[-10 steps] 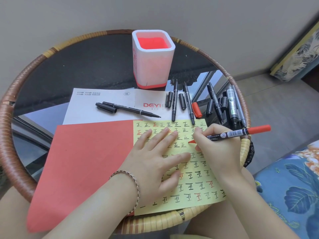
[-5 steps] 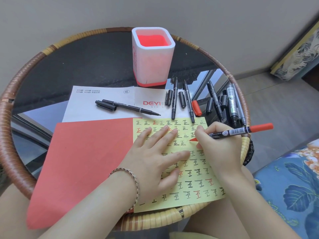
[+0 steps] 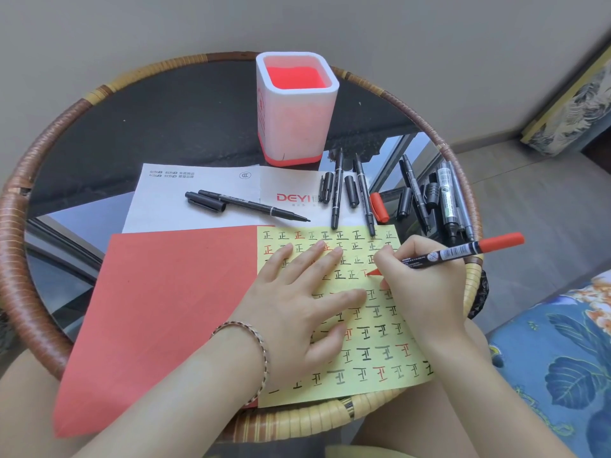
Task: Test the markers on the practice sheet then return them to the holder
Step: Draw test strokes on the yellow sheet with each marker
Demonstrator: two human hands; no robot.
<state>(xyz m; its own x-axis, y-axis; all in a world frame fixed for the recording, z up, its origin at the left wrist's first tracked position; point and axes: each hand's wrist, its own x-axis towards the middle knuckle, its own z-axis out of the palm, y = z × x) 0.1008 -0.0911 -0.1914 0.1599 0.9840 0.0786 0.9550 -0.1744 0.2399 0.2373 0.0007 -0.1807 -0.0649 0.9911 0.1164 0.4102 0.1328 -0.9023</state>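
Observation:
My right hand (image 3: 426,285) grips a red marker (image 3: 463,250) with its tip touching the yellow practice sheet (image 3: 380,345), which is covered in rows of black and red characters. My left hand (image 3: 297,302) presses flat on the sheet with straight, spread fingers. The white holder (image 3: 297,107) with a red inside stands at the back of the round table and shows no markers in it. Several uncapped black markers (image 3: 337,190) and loose caps (image 3: 352,196) lie between the holder and the sheet, and a red cap (image 3: 378,206) lies among them.
A red paper (image 3: 158,309) lies left of the yellow sheet, a white printed sheet (image 3: 198,193) behind it with one black marker (image 3: 251,208) on it. More markers (image 3: 446,200) lie near the table's wicker rim (image 3: 43,292) on the right. A blue floral cushion (image 3: 562,358) is at right.
The red marker's tip has shifted slightly on the yellow sheet as my right hand writes. My left hand stays flat on the sheet.

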